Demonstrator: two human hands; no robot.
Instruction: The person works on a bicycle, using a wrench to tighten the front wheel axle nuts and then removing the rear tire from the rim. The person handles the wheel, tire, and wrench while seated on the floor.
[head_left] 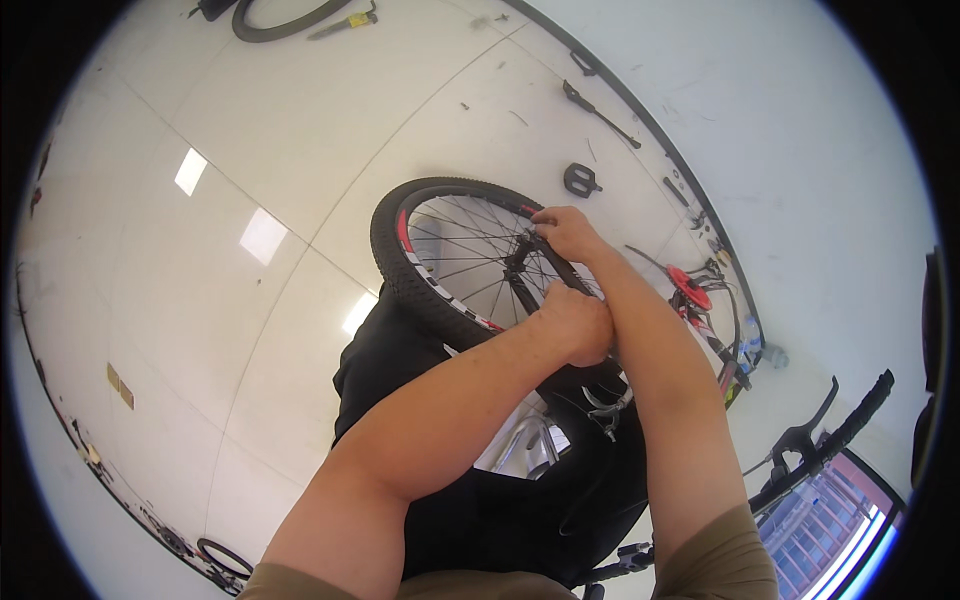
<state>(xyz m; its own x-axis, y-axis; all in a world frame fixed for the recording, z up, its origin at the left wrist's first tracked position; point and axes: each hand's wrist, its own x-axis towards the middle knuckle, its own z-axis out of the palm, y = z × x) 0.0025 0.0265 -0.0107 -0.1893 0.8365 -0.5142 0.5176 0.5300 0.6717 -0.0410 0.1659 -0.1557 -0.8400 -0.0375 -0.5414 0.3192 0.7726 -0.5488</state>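
Note:
A bicycle wheel with a black knobby tyre and a red-and-white-marked rim stands tilted in a black fork. My left hand is closed round a leg of the fork, its fingertips partly hidden. Farther along, my right hand has its thumb and fingers drawn together by the fork's end near the hub. Whatever those fingers pinch is too small to make out. My right forearm passes close beside my left hand. Silvery brake arms show below the left hand.
A black pedal and a long black stand-like part lie beyond the wheel. Handlebars with a brake lever stick up at the right. Near the wall are a red disc and cables. A loose tyre lies far left.

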